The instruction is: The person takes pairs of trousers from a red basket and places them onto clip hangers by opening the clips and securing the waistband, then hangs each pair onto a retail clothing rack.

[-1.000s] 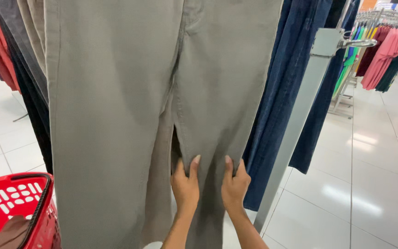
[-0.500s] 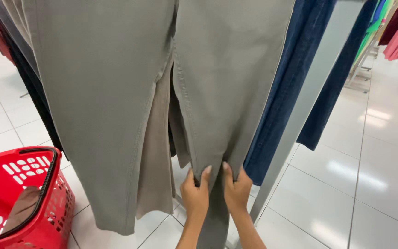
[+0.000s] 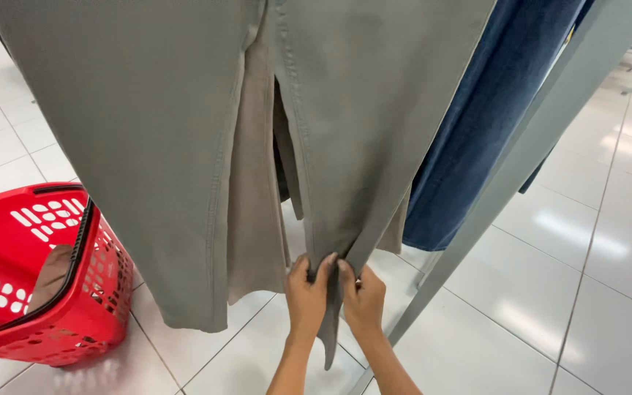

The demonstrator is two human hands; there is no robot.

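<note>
My left hand (image 3: 307, 292) and right hand (image 3: 363, 298) have slid down the trouser leg (image 3: 360, 146), fingers now pinched shut around its hem, basket (image 3: 45, 292) lying left of them.

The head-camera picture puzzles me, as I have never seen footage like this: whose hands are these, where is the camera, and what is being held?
The camera sits on a person's head and looks down, so both bare hands are that person's own. The left hand and the right hand pinch together the lower leg of a pair of grey-green cotton trousers hanging from above. Beside them hang dark blue denim trousers against a slanting grey metal rack post. At the left, a red plastic shopping basket with a black handle stands on the white tiled floor.
</note>
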